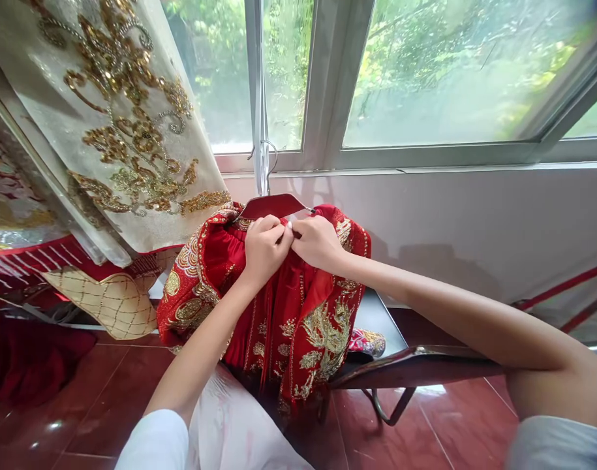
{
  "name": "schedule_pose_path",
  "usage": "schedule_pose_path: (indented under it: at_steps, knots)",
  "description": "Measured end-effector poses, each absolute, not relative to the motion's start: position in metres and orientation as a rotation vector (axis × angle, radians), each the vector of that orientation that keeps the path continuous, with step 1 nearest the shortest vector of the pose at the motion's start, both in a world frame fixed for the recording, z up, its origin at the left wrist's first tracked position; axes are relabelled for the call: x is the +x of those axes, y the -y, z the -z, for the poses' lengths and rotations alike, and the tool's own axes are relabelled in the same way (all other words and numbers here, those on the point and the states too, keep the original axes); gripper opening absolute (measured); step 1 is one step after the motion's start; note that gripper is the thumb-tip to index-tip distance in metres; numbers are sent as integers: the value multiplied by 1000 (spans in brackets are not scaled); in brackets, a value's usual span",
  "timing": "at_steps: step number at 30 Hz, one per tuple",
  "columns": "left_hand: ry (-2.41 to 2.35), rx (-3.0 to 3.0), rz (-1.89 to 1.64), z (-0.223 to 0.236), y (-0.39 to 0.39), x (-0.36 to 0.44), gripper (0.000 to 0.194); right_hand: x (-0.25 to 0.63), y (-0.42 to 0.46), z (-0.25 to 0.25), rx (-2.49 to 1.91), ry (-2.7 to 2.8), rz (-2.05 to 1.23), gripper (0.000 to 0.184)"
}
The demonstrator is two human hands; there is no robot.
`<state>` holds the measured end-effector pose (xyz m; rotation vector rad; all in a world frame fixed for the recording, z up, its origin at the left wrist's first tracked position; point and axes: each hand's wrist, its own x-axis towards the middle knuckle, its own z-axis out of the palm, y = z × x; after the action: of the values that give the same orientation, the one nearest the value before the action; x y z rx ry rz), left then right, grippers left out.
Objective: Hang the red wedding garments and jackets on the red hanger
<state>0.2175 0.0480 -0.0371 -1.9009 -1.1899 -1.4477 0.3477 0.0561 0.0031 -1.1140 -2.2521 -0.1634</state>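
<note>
A red garment [320, 339] with gold embroidery and beaded edges hangs in front of me on a dark red hanger [273, 205]. The hanger's metal hook goes up to a pole by the window. My left hand [267, 247] is closed, its thumb and fingers pinching the garment's top edge near the middle. Right beside it, my right hand [318, 241] pinches the same edge, and the fingertips of both hands almost touch. A tiny white spot shows between the fingertips; I cannot tell what it is. The fabric under the fingers is mostly hidden.
At left hangs a cream cloth [132, 124] with gold sequin work, above a gold-netted cream piece [107, 303]. A dark chair [406, 375] stands behind the garment, a patterned rolled thing [369, 343] on it. Windows [440, 78] line the wall.
</note>
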Motion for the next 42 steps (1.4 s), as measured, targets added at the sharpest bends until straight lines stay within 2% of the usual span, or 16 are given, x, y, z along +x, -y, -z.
schedule_pose_path:
  at_steps: [3,6,8,12,15,19,24,32,39,42]
  knots:
    - [1089,-1851,1555,48,-43,205,25,350,-59,-3,-1047,2244,63,28]
    - [1167,-1756,1610,47,-31,185,26,353,-65,-2,-974,2201,-61,41]
    - [1311,-1752,1466,38,-21,176,23,355,-69,-1,-916,2167,-144,47]
    - [1681,-1768,892,12,-3,178,23,355,-73,1,-851,2083,-254,52]
    - [1809,-1804,555,-1,5,190,23,355,-75,2,-837,2054,-280,52]
    - [1881,-1839,349,-12,7,203,29,355,-75,1,-833,2050,-271,51]
    - [1957,-1776,221,-25,2,209,36,357,-68,-3,-879,2062,-188,50]
    - [1746,-2004,-22,-42,-17,209,24,351,-56,-8,-1019,2138,-76,42]
    - [1561,-2116,-56,-30,-19,191,44,394,-71,-44,-1058,2058,60,30]
    - [1581,-2133,-37,-33,-13,193,46,415,-94,-45,-1217,2032,-93,34]
